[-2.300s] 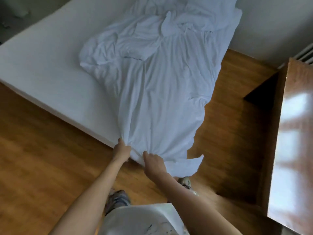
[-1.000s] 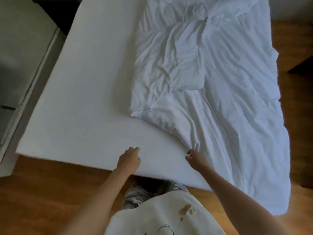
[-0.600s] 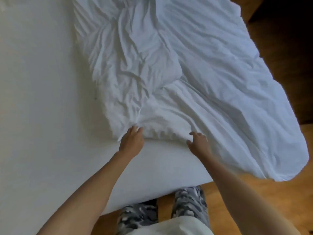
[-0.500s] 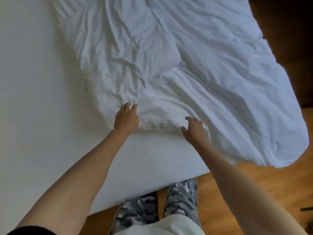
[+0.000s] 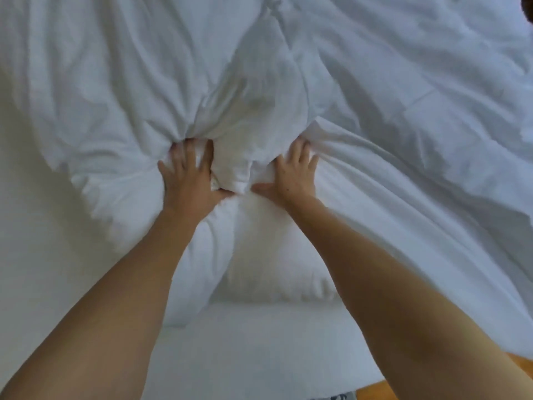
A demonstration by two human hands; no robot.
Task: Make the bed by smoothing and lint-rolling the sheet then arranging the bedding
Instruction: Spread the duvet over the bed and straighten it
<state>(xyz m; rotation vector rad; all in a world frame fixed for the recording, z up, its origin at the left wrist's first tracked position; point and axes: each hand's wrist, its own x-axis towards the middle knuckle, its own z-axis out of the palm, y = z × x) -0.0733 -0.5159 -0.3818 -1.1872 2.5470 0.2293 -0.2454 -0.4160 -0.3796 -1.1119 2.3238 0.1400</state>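
Both hands pressed on the crumpled white duvet (image 5: 288,90) atop the bed (image 5: 259,342): left hand (image 5: 187,180) and right hand (image 5: 291,177) lay flat, fingers spread, flanking a bunched fold.

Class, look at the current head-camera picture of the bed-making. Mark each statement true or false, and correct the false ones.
1. Both hands are on the white duvet. True.
2. The left hand holds a lint roller. False: no roller shows; its spread fingers push into the fabric.
3. A bunched fold of fabric sits between the two hands. True.
4. The right hand hangs off the bed. False: it lies on the bedding.
5. Wooden floor shows at the bottom edge. True.
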